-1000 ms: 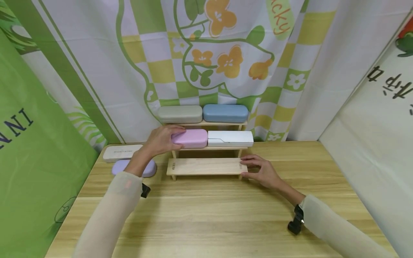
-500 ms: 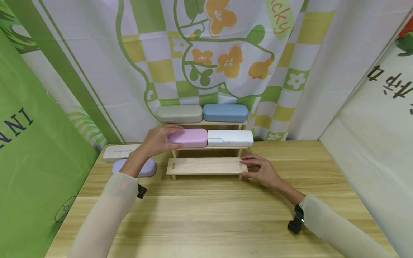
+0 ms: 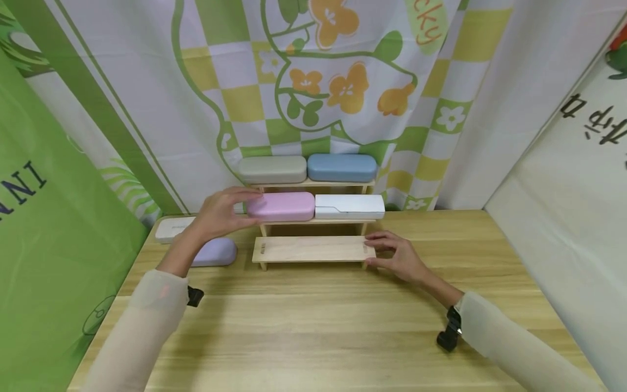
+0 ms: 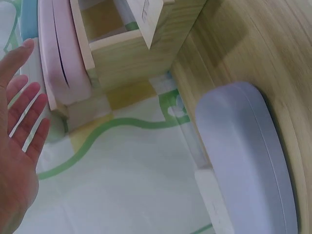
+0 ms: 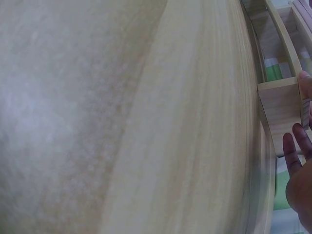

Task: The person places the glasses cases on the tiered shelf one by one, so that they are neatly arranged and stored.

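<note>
My left hand (image 3: 217, 215) is at the left end of a pink glasses case (image 3: 281, 207); in the left wrist view its fingers are straight and hold nothing. That case lies on the middle tier of a three-tier wooden display stand (image 3: 313, 249), beside a white glasses case (image 3: 350, 207). On the top tier, a grey-green glasses case (image 3: 272, 169) lies left of a blue one (image 3: 342, 167). My right hand (image 3: 399, 258) grips the right end of the bottom tier between thumb and fingers; only part of this hand shows in the right wrist view.
A lavender glasses case (image 4: 243, 151) lies on the wooden table (image 3: 313, 332), left of the stand. Behind it is a white case (image 3: 171, 229), partly covered by my left arm. A patterned curtain (image 3: 323, 98) hangs behind the stand.
My left hand has moved left off the pink glasses case, baring more of its left end. My right hand keeps its place on the stand. The view has tipped slightly.
</note>
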Action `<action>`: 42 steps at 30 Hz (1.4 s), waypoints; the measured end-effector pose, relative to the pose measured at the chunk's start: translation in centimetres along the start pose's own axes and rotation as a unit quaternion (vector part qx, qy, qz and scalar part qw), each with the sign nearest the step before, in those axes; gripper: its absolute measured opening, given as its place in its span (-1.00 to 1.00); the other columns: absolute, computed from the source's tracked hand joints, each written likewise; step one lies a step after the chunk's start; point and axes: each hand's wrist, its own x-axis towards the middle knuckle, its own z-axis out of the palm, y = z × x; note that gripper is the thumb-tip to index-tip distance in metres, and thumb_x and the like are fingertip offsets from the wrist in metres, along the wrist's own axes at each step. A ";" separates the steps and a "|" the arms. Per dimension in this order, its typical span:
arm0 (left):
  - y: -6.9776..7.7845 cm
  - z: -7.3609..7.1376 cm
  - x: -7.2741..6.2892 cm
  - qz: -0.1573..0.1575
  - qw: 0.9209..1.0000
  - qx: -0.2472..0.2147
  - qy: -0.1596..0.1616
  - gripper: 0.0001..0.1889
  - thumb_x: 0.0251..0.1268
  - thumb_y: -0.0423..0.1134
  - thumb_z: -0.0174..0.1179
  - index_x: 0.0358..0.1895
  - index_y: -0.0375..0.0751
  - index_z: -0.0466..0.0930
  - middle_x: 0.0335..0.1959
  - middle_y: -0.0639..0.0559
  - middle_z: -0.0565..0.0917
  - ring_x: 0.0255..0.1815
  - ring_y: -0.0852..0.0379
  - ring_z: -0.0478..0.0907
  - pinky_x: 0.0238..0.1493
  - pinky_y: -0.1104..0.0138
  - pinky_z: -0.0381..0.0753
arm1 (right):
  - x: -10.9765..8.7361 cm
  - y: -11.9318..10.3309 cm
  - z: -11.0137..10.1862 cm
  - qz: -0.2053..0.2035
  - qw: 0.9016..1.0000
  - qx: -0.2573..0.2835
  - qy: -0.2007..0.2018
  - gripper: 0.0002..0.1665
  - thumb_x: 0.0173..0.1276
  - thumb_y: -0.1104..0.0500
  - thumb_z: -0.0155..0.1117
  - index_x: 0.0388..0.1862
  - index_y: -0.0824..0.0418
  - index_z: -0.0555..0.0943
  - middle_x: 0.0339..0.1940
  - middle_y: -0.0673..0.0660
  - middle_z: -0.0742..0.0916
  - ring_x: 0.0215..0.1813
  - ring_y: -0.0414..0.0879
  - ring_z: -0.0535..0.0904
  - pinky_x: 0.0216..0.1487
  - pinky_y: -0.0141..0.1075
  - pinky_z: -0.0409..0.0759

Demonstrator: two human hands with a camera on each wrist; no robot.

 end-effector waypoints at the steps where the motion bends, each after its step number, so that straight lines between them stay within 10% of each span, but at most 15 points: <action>1: -0.1 -0.2 -0.2 0.001 1.000 0.000 0.004 -0.32 -0.07 -0.09 0.73 0.22 -0.18 0.76 0.25 -0.19 0.73 0.28 -0.25 0.66 0.26 -0.19 0.61 | 0.0 0.0 0.0 -0.002 1.000 -0.001 0.000 -0.46 0.23 0.25 0.66 0.21 0.24 0.76 0.29 0.13 0.72 0.22 0.09 0.69 0.20 0.05 0.68; 22: -3.5 -2.6 -6.5 -0.045 0.999 0.022 0.008 -0.32 0.11 -0.05 0.61 0.34 -0.15 0.68 0.28 -0.17 0.72 0.30 -0.30 0.62 0.22 -0.23 0.59 | -0.1 -0.2 -0.1 -0.026 1.000 -0.003 -0.007 -0.51 0.25 0.31 0.62 0.19 0.26 0.77 0.28 0.18 0.73 0.33 0.17 0.61 0.27 -0.51 0.53; 42: -7.6 -1.8 -11.4 -0.073 0.996 0.041 -0.017 -0.27 0.07 -0.04 0.62 0.32 -0.29 0.66 0.31 -0.31 0.66 0.31 -0.41 0.57 0.23 -0.27 0.55 | -0.2 -0.2 -0.2 -0.039 0.999 -0.015 -0.004 -0.48 0.24 0.35 0.61 0.20 0.32 0.74 0.28 0.19 0.72 0.16 0.04 0.71 0.07 0.10 0.73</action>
